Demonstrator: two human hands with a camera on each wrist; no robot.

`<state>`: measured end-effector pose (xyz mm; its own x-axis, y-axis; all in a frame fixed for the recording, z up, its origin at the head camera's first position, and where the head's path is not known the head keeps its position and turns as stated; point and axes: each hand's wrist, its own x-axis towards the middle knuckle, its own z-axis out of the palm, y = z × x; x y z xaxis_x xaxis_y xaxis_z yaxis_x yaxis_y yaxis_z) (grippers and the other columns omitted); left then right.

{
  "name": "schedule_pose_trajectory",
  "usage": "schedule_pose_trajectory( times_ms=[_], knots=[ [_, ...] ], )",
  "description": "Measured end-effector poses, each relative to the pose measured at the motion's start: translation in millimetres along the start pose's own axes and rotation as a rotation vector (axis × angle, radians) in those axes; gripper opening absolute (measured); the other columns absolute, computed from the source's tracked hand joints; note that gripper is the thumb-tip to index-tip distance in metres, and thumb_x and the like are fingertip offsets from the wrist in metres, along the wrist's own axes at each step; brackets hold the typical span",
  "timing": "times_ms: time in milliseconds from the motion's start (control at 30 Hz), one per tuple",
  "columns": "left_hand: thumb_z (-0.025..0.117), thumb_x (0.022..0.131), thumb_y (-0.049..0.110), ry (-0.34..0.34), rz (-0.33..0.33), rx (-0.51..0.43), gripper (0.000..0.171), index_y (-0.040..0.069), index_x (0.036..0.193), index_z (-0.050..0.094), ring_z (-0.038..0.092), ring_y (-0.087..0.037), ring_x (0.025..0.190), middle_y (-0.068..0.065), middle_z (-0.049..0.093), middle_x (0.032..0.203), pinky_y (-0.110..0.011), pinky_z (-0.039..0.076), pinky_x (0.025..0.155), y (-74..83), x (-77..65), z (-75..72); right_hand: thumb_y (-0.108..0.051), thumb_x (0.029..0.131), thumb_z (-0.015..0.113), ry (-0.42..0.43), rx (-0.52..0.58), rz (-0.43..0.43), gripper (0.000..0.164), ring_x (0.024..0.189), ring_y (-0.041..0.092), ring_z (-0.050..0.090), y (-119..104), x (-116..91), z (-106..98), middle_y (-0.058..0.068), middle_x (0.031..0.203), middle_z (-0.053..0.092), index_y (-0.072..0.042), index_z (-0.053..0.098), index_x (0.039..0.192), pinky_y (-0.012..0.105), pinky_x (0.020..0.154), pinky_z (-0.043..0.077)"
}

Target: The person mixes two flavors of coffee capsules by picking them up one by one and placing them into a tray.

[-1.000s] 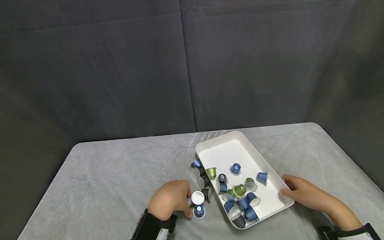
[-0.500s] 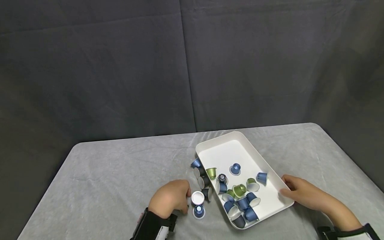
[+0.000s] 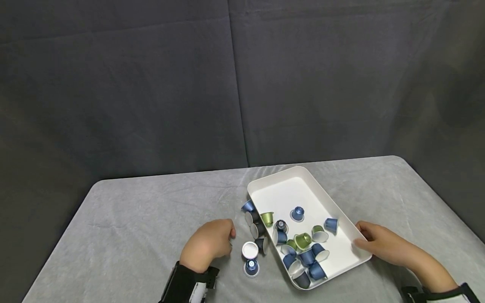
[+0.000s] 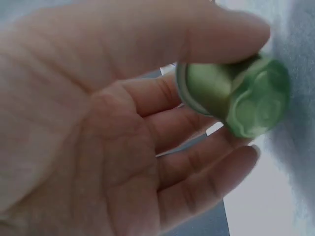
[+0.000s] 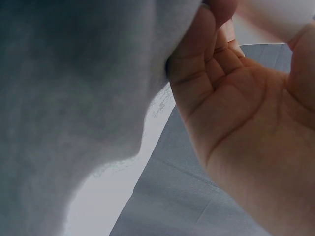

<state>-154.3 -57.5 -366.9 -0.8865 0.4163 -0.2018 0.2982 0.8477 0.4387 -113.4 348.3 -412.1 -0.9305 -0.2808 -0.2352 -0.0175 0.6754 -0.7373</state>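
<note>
Between thumb and fingers, my left hand [image 3: 208, 243] pinches a green coffee capsule [image 4: 231, 93], which the head view hides behind the hand. Just right of that hand, a capsule with its white lid up [image 3: 250, 250] stands against a blue capsule [image 3: 251, 267] on the cloth. My right hand [image 3: 382, 242] grips the near right side of a white tray [image 3: 274, 181], thumb over the rim and fingers beneath. Blue, green and dark capsules lie in the tray, mostly toward its near left corner; one blue capsule [image 3: 297, 213] stands nearer the middle.
Several dark and blue capsules, among them a dark capsule [image 3: 261, 245], lie along the tray's left side on the cloth. Grey cloth covers the table [image 3: 151, 227]. Behind its far edge hangs a dark curtain [image 3: 170, 92].
My left hand has drawn away to the left and up from the pair of capsules, carrying the green capsule. A green capsule in the tray shifted slightly. The right hand stays put.
</note>
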Motion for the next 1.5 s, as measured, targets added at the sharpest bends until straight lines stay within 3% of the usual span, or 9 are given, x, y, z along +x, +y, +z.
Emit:
schedule_pose_trajectory(
  times_ms=[333, 633, 800, 1167, 1500],
  knots=[
    [0.062, 0.071, -0.017, 0.11, 0.102, 0.015, 0.031, 0.005, 0.094, 0.061, 0.056, -0.022, 0.076, -0.005, 0.058, 0.083, -0.039, 0.048, 0.07, -2.2, 5.9, 0.5, -0.008, 0.097, 0.059, 0.003, -0.007, -0.013, 0.012, 0.072, 0.008, 0.053, -0.5, -1.3, 0.4, 0.005, 0.087, 0.064, 0.001, 0.055, 0.102, 0.025, 0.06, 0.044],
    [0.074, 0.072, -0.014, 0.223, 0.189, 0.035, 0.034, 0.004, 0.1, 0.063, 0.06, -0.028, 0.084, -0.009, 0.061, 0.09, -0.042, 0.05, 0.076, -6.2, 9.6, 0.3, -0.009, 0.097, 0.06, -0.004, 0.01, 0.01, 0.013, 0.072, 0.011, 0.053, -1.6, -1.0, -0.4, 0.006, 0.088, 0.065, 0.002, 0.055, 0.102, 0.026, 0.059, 0.044],
    [0.077, 0.073, -0.011, 0.239, 0.206, 0.03, 0.036, 0.003, 0.104, 0.064, 0.062, -0.025, 0.087, -0.008, 0.065, 0.094, -0.04, 0.051, 0.078, -6.1, 12.3, 0.7, -0.009, 0.097, 0.059, -0.004, 0.005, 0.01, 0.014, 0.072, 0.011, 0.053, -1.3, -1.1, -0.2, 0.005, 0.088, 0.064, 0.003, 0.055, 0.103, 0.025, 0.06, 0.044],
    [0.081, 0.077, -0.002, 0.383, 0.184, 0.116, 0.033, 0.009, 0.105, 0.068, 0.067, -0.023, 0.084, -0.005, 0.066, 0.097, -0.038, 0.052, 0.066, -5.1, 15.5, 3.3, -0.011, 0.096, 0.061, 0.013, -0.046, 0.024, 0.015, 0.077, 0.014, 0.054, -1.4, 0.9, -0.4, 0.007, 0.093, 0.066, 0.002, 0.056, 0.103, 0.026, 0.063, 0.044],
    [0.081, 0.08, 0.007, 0.419, 0.187, 0.051, 0.029, 0.006, 0.105, 0.066, 0.064, -0.022, 0.086, -0.004, 0.064, 0.096, -0.04, 0.052, 0.074, -0.6, 23.4, 8.8, -0.009, 0.096, 0.06, -0.002, 0.016, 0.012, 0.015, 0.072, 0.013, 0.054, 0.5, 0.9, -0.4, 0.008, 0.09, 0.066, 0.003, 0.054, 0.103, 0.027, 0.057, 0.046]
  ],
)
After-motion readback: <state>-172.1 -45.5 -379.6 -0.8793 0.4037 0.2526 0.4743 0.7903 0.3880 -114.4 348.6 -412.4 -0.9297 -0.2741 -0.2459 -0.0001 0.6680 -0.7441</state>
